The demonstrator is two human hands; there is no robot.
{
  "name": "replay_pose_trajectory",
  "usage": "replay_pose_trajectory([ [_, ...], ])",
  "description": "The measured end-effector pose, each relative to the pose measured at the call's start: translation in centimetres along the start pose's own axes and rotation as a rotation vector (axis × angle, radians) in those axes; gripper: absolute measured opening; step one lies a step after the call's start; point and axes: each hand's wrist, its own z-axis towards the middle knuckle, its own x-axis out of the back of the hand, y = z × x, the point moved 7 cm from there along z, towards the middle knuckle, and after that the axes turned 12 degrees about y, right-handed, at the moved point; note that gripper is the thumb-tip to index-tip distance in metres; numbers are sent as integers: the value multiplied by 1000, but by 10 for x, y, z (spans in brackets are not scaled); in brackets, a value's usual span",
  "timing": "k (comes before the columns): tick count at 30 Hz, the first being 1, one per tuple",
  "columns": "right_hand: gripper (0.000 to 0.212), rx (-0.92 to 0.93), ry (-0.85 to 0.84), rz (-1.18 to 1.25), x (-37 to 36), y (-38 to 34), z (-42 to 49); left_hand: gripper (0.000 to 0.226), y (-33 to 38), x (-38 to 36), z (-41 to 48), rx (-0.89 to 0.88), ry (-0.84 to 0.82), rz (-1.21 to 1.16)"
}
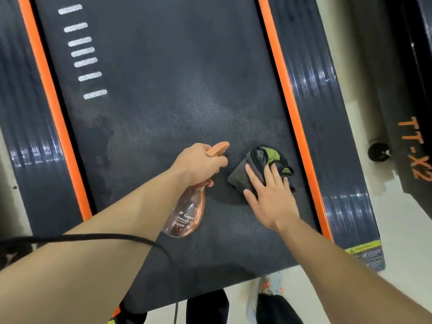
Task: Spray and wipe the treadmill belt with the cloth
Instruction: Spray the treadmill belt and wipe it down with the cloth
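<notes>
The dark textured treadmill belt (pixel 163 101) fills the middle of the view, with damp patches around its centre and left. My left hand (pixel 198 163) grips the neck of a clear orange spray bottle (pixel 185 211), its orange nozzle pointing away from me over the belt. A crumpled grey and green cloth (pixel 259 164) lies on the belt near the right side. My right hand (pixel 268 195) lies flat on the near edge of the cloth, fingers straight and spread, pressing it onto the belt.
Orange strips (pixel 287 101) run along both sides of the belt, with black side rails (pixel 327 136) outside them. White dashes (pixel 86 61) mark the belt at upper left. A second machine (pixel 413 148) stands at right. A black cord (pixel 93 237) crosses my left forearm.
</notes>
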Motion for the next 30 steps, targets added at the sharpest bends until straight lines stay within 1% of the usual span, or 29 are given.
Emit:
replay_pose_trajectory([
  [2,60,-1,48,-20,-18,1,-24,17,3,-8,0,-7,10,-8],
  [5,61,-41,151,-18,-37,0,-51,24,10,-18,2,-8,61,15],
  [7,62,-42,211,-6,-41,0,-57,19,17,-25,4,-7,78,18],
  [8,62,-34,234,-2,-43,1,-59,15,21,-31,4,-5,67,12],
  [10,62,-2,257,-7,-46,4,-65,13,30,-44,4,-18,48,14],
  [13,61,41,240,-16,-55,12,-80,14,42,-64,3,-64,37,72],
  [15,61,61,215,-13,-63,17,-92,16,45,-73,0,-60,35,80],
  [17,61,78,195,-6,-68,21,-102,19,46,-74,-5,-45,71,84],
  [20,61,100,175,-6,-69,25,-107,28,46,-65,-10,-43,152,122],
  [22,61,100,165,-13,-68,27,-106,32,39,-54,-11,8,196,92],
  [25,61,107,176,-34,-63,25,-104,28,24,-37,-10,80,235,51],
  [28,61,106,161,-41,-54,22,-95,22,12,-24,-11,91,251,19],
  [30,61,118,179,-22,-41,16,-71,25,4,-19,-12,96,242,1],
])
